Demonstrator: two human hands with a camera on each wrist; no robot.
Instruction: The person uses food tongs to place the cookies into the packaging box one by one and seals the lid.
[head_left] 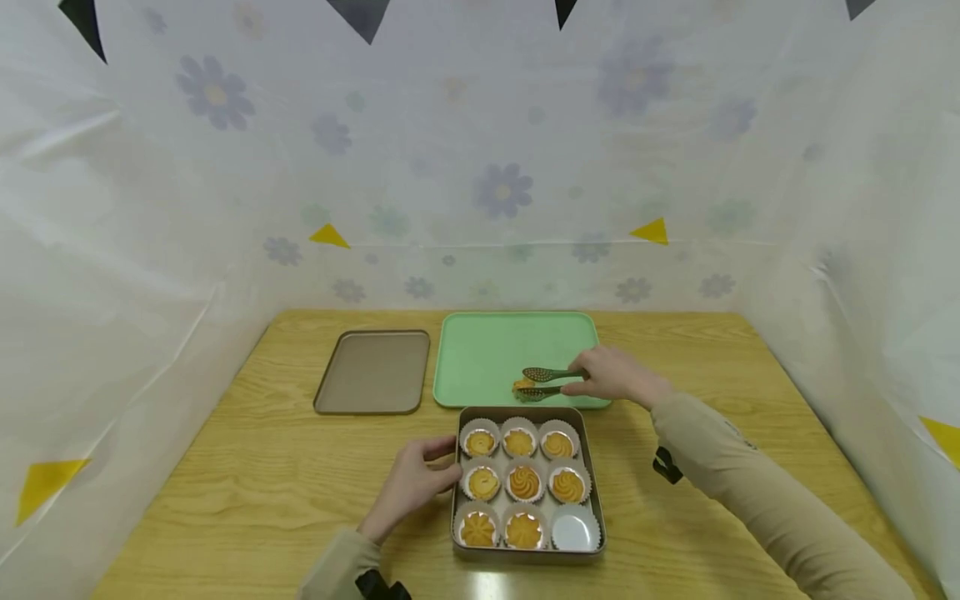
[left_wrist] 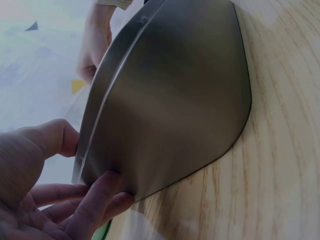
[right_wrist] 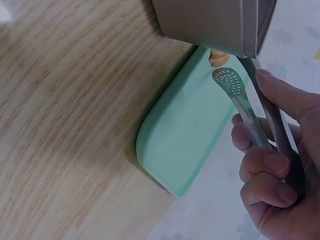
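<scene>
Just beyond the far rim of the metal tin [head_left: 525,414], on the near edge of the green tray [head_left: 487,350], a golden biscuit [head_left: 522,385] is sitting beside the lower spoon-end of a pair of metal tongs [head_left: 551,382]. Whether that tip is touching the biscuit cannot be told; the tongs' two perforated ends are standing apart, so nothing is clamped between them. The biscuit is looking small, piped and ridged, amber-brown on top. By the look of it, it is light, dry and crumbly, likely to crack under a hard squeeze, so a gentle hold across its sides with the broad spoon-ends would suit it best.

The right hand [head_left: 611,375] is reaching over the tray's near right corner, its fingers [right_wrist: 265,170] curling round the tongs' handles. The left hand [head_left: 412,485] is resting against the tin's left wall, thumb [left_wrist: 60,137] at the rim and fingertips pressing the side, steadying it rather than closing round it.

Inside the tin, eight swirled biscuits are sitting in white paper cups in three rows, and one empty paper cup [head_left: 576,530] is lying in the near right corner. Left of the tray, a flat brown lid [head_left: 372,372] is lying on the wooden table [head_left: 247,467]. Flower-printed plastic sheeting [head_left: 480,167] is hanging behind and to both sides.
</scene>
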